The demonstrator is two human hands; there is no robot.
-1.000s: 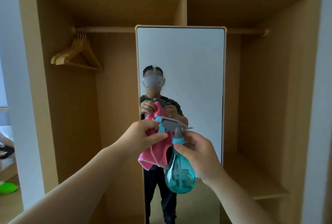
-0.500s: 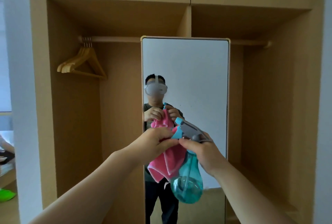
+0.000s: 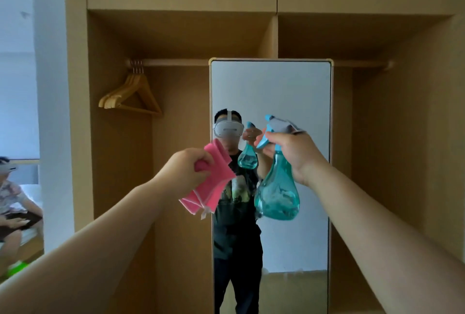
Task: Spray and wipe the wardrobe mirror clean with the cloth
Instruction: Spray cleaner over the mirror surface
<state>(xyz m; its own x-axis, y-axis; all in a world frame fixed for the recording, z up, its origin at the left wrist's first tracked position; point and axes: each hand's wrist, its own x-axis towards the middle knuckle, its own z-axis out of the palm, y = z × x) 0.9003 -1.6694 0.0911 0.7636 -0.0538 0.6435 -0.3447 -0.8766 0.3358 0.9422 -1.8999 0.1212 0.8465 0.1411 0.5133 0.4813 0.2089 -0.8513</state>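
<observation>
Right hand [image 3: 289, 155] grips the bottle [image 3: 276, 193] at three o'clock, nozzle toward the mirror [image 3: 276, 92], seemingly ready to spray. Left hand [image 3: 186, 170] clutches the cloth [image 3: 211, 183] at nine, held clear.

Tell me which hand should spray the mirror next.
Right, most likely. The right hand grips the teal translucent plastic spray bottle by its neck, up in front of the tall gold-framed wardrobe mirror. The left hand only holds the folded pink cloth.
</observation>
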